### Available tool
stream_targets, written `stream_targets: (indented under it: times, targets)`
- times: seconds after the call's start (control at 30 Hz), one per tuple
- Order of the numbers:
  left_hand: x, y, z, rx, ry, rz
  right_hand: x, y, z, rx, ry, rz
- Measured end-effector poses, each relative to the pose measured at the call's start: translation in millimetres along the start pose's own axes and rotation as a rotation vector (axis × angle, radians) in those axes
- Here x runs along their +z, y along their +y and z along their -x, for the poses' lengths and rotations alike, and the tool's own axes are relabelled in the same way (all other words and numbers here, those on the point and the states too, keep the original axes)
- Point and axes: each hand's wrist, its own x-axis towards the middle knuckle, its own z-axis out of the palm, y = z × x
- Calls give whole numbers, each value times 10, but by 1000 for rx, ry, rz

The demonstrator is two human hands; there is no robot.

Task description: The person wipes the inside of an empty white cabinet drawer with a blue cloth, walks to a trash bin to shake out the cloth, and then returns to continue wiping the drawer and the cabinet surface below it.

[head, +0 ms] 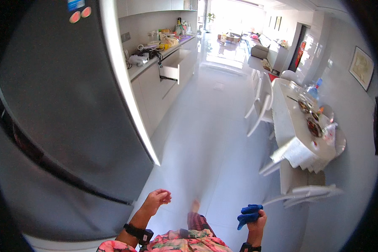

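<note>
My right hand (260,221) grips a folded blue cloth (250,214) at waist height, over the floor and short of the nearest white chair. Loosely curled, my left hand (159,199) hangs in front of me with nothing visible in it. It is nearest to the lower corner of a dark grey refrigerator (72,94), with a gap between them. Black bands are strapped on both wrists. One bare foot (195,206) shows below me on the pale tiled floor (204,135).
Along the left runs a cluttered counter (140,67) with a drawer (171,67) pulled out into the walkway. At right, white chairs (264,100) surround a cloth-covered dining table (286,110) bearing dishes (314,127) and a plastic bag (329,134). A sofa (260,52) stands farther off.
</note>
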Motion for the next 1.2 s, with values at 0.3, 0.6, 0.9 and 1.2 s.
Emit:
stream_targets:
  times: [0.3,0.6,0.9,1.2]
  targets:
    - [-4,907,-1266,114,282,177,1784,-530,-2850,314,-435,-46]
    - [-171,1249,-3055,196,413,279,2934,-522,-5021,542,-549,-40]
    - [850,2740,-5188,193,331,125,3432,-1120,-6851,504,-560,68]
    - [1180,3387,-6540,348,679,197,4901,-1122,-9043,806,-744,221]
